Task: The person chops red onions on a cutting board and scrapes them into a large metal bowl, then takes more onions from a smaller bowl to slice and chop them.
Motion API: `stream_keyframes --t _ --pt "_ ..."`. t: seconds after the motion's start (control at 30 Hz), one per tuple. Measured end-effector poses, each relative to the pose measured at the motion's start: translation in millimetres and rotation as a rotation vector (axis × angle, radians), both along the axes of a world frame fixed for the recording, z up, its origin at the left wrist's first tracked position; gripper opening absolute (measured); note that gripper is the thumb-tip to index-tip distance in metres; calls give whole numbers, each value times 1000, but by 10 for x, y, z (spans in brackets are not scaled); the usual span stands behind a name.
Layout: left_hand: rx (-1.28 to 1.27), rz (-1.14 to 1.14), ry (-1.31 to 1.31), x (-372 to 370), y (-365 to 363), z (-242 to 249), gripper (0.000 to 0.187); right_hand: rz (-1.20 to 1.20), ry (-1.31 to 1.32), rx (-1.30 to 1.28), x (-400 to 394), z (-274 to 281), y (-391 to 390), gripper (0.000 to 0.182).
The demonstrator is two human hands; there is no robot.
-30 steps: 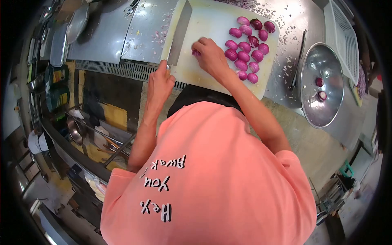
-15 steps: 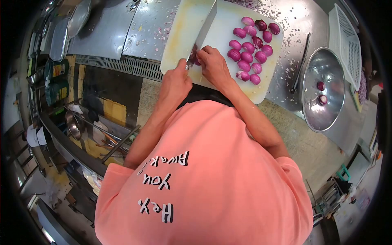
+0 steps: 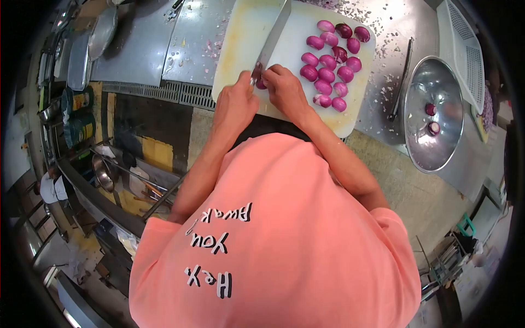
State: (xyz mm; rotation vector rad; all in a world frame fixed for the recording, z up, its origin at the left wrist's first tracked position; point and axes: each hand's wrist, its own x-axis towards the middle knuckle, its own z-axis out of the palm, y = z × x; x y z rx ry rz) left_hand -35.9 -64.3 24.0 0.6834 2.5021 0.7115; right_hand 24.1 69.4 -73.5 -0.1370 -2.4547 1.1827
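My left hand (image 3: 235,105) is closed around the handle of a large knife (image 3: 275,34), its blade slanting up and away across the white cutting board (image 3: 240,41). My right hand (image 3: 285,93) is just right of the knife, its fingers pinching a small purple onion (image 3: 261,84) against the board beside the lower end of the blade. The onion is partly hidden by the fingers. Several peeled purple onions (image 3: 326,75) lie in loose rows on the right half of the board.
Right of the board are a long dark tool (image 3: 403,82), a metal bowl (image 3: 421,145) holding two onion pieces (image 3: 433,128), and a white perforated basket (image 3: 465,60). Onion scraps litter the metal counter (image 3: 377,117). A drain grate (image 3: 196,95) runs along its left front edge. Someone in white stands far left.
The view has shifted slightly, moving the board and onions a little left in the picture. Both hands keep their holds, with the onion showing slightly more beside the blade.
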Motion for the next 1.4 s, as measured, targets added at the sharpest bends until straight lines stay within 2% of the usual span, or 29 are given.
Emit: stream_keyframes --t 0.1,0.2,0.3,0.33,0.4,0.43,0.47,0.53,0.67,0.73,0.8,0.87,0.93,1.0,1.07,1.13,1.2,1.23,1.3,1.33,1.37,1.4 --pt "21 27 20 142 -112 -72 30 -2 5 -30 -26 -10 17 11" --pt "58 -18 112 78 -5 -420 29 1 0 -55 14 -17 -4 8" --pt "-4 -10 7 45 28 59 29 -11 33 -55 24 -3 5 5" --pt "-3 -13 17 62 14 69 29 -16 47 -56 3 0 14 5" --pt "13 16 -6 158 -46 -66 28 -14 27 -65 3 -18 36 5" --pt "-13 -8 110 132 13 -281 30 -3 -3 -72 37 -34 34 6" --pt "-16 -10 103 91 -7 -447 30 -5 -11 -74 62 -52 24 6" --pt "104 -52 132 3 89 -378 34 -14 52 -75 45 -72 40 8" --pt "144 -12 87 -90 -58 -16 36 -30 15 -147 8 -51 41 9" --pt "43 57 118 -108 -154 108 37 -110 -37 4 -36 -40 -14 10" --pt "54 63 102 -188 -247 -32 34 -60 -39 78 -24 67 -127 16" --pt "-9 96 80 -289 -296 -217 31 102 -48 130 12 14 -179 13" --pt "45 109 26 -319 -265 -275 28 83 -82 170 148 41 -172 11" --pt "-47 81 86 -264 -266 -259 32 66 -130 212 252 71 -68 9" --pt "61 60 63 -236 -258 -296 31 -133 -82 307 411 143 156 10" --pt "64 109 8 -220 -254 -290 30 -152 -133 363 546 212 371 12" --pt "31 109 -3 -260 -280 -309 30 -84 -71 124 628 401 578 16" --pt "-14 132 0 -261 -275 -316 30 -145 5 55 695 542 747 24" --pt "-5 132 -30 -241 -224 -243 30 -421 40 72 959 669 1303 31" --pt "-9 141 -52 -239 -213 -187 29 -573 -57 105 1133 861 1643 30" --pt "-36 177 -99 -229 -193 -142 28 -747 -46 373 1338 841 2045 30" --pt "-33 177 -100 -243 -211 -168 28 -827 -156 514 1660 710 2587 30"
